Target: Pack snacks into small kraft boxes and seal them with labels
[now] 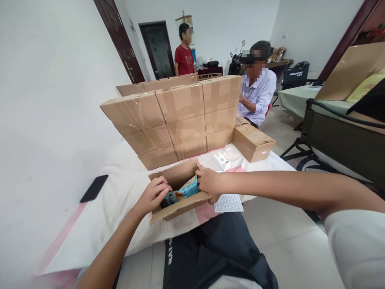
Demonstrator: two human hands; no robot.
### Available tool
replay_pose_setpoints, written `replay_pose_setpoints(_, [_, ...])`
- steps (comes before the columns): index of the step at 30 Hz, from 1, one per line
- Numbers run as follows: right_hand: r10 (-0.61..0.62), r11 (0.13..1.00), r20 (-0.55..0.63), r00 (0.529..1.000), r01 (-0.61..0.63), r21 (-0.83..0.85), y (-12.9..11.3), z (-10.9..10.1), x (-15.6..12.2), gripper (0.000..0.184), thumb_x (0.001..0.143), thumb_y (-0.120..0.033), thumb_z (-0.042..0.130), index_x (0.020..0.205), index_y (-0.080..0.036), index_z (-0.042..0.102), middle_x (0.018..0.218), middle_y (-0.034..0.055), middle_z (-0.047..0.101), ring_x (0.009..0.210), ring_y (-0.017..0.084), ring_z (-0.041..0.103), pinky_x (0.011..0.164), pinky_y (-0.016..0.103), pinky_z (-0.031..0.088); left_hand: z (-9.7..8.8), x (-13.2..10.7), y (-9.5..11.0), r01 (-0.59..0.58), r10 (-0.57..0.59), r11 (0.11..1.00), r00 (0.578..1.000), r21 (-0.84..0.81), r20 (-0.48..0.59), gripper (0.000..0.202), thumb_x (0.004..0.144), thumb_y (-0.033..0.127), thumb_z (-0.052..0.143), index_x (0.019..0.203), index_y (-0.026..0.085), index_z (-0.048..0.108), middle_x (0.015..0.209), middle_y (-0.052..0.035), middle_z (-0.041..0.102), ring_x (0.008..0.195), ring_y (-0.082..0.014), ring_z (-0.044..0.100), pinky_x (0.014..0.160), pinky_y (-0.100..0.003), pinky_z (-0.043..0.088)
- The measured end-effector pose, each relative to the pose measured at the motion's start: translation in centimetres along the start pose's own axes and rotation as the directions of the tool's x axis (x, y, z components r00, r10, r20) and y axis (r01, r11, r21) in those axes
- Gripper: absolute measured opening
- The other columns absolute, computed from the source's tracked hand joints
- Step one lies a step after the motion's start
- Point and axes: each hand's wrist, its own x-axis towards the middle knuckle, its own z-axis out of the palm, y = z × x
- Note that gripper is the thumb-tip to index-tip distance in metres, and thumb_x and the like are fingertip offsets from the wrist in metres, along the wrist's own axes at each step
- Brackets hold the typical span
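Dark trousers (216,253), on the near side of the open carton (180,208), read "RAT-N", rest cut off by a fold. Blue pkt (185,192) lies inside the carton; its print is too small to read. Label sheet (229,203), just R of the carton, has rows of small outlined lbls, text illegible. White device (221,161), beyond the carton & to its R, bears a printed lbl, also unreadable. Chair (296,75) well beyond the carton to the R: white lettering on its back, can't make it out for sure. Same for letters on the red shirt (184,59) far behind the carton.

Pkt's ends are partly hidden by the hands; carton bottom not visible. Taped box stack (183,120) behind the carton blocks part of a co-worker in a pale shirt (261,94).

L hand (155,192): fingers half curled over the carton's L end, tips by the pkt. R hand (208,180): fingers bent into the carton's R end, at the pkt's other end. Can't tell if either grips pkt or cardboard.
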Motion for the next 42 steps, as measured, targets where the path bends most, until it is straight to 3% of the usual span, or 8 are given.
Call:
replay_pose_setpoints(6, [-0.183,0.96,-0.232,0.955,0.224,0.165,1.7,-2.8,-0.5,0.038,0.072,-0.032,0.076,0.104,-0.016,0.062,0.104,0.0123,0.06,0.1,0.028,0.049,0.092,0.045,0.042,0.7,0.5,-0.2,-0.044,0.037,0.996,0.995,0.074,0.092,0.037,0.106,0.032,0.038,0.1,0.018,0.072,0.1,-0.0084,0.061,0.093,-0.0171,0.059,0.084,-0.032,0.05])
replay_pose_setpoints(12, [0.418,0.663,-0.513,0.75,0.134,0.736,1.0,1.4,-2.9,0.064,0.089,-0.046,0.07,0.139,-0.016,0.043,0.144,0.0204,0.046,0.135,0.028,0.045,0.111,0.046,0.04,1.8,0.6,-1.4,0.067,-0.002,0.95,0.978,0.304,-0.211,0.03,0.101,0.037,0.048,0.117,0.022,0.069,0.134,-0.0125,0.058,0.126,-0.0282,0.052,0.109,-0.049,0.043])
replay_pose_setpoints(20, [0.586,0.538,-0.471,0.66,0.118,0.835,-1.5,6.0,-0.8,0.029,0.098,-0.041,0.058,0.115,-0.02,0.068,0.121,0.0124,0.064,0.136,0.028,0.047,0.114,0.05,0.039,0.6,0.2,-0.8,0.48,-0.364,0.863,0.808,0.158,-0.464,0.04,0.102,0.046,0.043,0.127,0.022,0.061,0.125,-0.0125,0.069,0.118,-0.0318,0.059,0.106,-0.058,0.04])
replay_pose_setpoints(26, [0.875,0.429,-0.403,0.269,-0.045,0.902,-4.0,6.6,2.7,0.049,0.076,-0.022,0.068,0.122,-0.019,0.05,0.121,0.0119,0.049,0.117,0.026,0.052,0.1,0.044,0.049,-0.8,0.2,1.4,0.199,-0.199,0.98,0.973,0.015,0.113,0.042,0.104,0.048,0.039,0.12,0.025,0.07,0.12,-0.0066,0.072,0.111,-0.023,0.066,0.099,-0.039,0.051])
replay_pose_setpoints(29, [0.887,0.409,-0.377,0.266,-0.075,0.91,-4.5,6.6,2.9,0.049,0.078,-0.021,0.065,0.124,-0.019,0.049,0.123,0.0118,0.049,0.118,0.025,0.052,0.102,0.042,0.048,1.5,0.0,2.6,0.172,-0.21,0.947,0.971,0.273,0.116,0.045,0.098,0.052,0.05,0.133,0.027,0.065,0.138,-0.01,0.063,0.126,-0.031,0.058,0.105,-0.049,0.046])
replay_pose_setpoints(34, [0.883,0.445,-0.383,0.272,-0.223,0.867,1.2,6.9,-1.8,0.02,0.092,-0.032,0.057,0.107,-0.018,0.06,0.108,0.0094,0.061,0.1,0.022,0.06,0.095,0.037,0.048,4.8,-1.3,2.7,0.11,-0.165,0.847,0.985,0.519,0.06,0.065,0.097,0.05,0.054,0.155,0.022,0.043,0.161,-0.0123,0.042,0.149,-0.0379,0.034,0.113,-0.057,0.038])
replay_pose_setpoints(37, [0.994,0.09,-0.042,0.103,-0.524,0.847,7.0,7.4,-5.5,0.025,0.098,-0.036,0.05,0.099,-0.017,0.066,0.116,0.0138,0.063,0.115,0.025,0.058,0.099,0.034,0.044,5.1,-1.4,2.3,0.102,-0.166,0.833,0.984,0.543,0.071,0.065,0.097,0.049,0.053,0.156,0.022,0.041,0.163,-0.0103,0.039,0.152,-0.0373,0.031,0.116,-0.058,0.035])
replay_pose_setpoints(42, [0.949,-0.183,0.3,0.099,-0.602,0.777,12.8,8.8,-8.0,0.04,0.1,-0.035,0.046,0.072,-0.013,0.064,0.077,0.0099,0.067,0.067,0.017,0.061,0.067,0.026,0.045,4.8,-1.0,2.5,0.123,-0.195,0.81,0.979,0.574,0.066,0.064,0.098,0.049,0.051,0.155,0.024,0.043,0.164,-0.007,0.037,0.151,-0.0355,0.033,0.118,-0.055,0.035])
